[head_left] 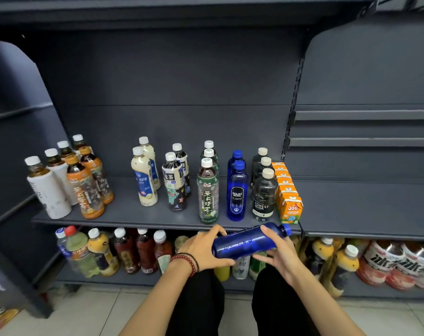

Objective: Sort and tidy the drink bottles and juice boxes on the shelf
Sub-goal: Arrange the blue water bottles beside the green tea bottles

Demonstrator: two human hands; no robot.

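Most of the sorting looked done: the shelf [128,212] carried tidy rows by kind, with the juice boxes [288,197] lined up at its right end. One blue bottle [247,241] lay sideways just before the shelf edge, gripped by the left hand [203,251] and right hand [277,253], probably bound for the blue row [237,190].

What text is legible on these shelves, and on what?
"BOLSA SODA": front blue bottle
"FOREST SODA": front dark bottle
"QOO": front juice box
"茉莉清茶": green-label bottle
"龙茶": cartoon-label bottle
"冰": big bottles, lower right
Too blurred to read: held bottle, other lower-shelf bottles
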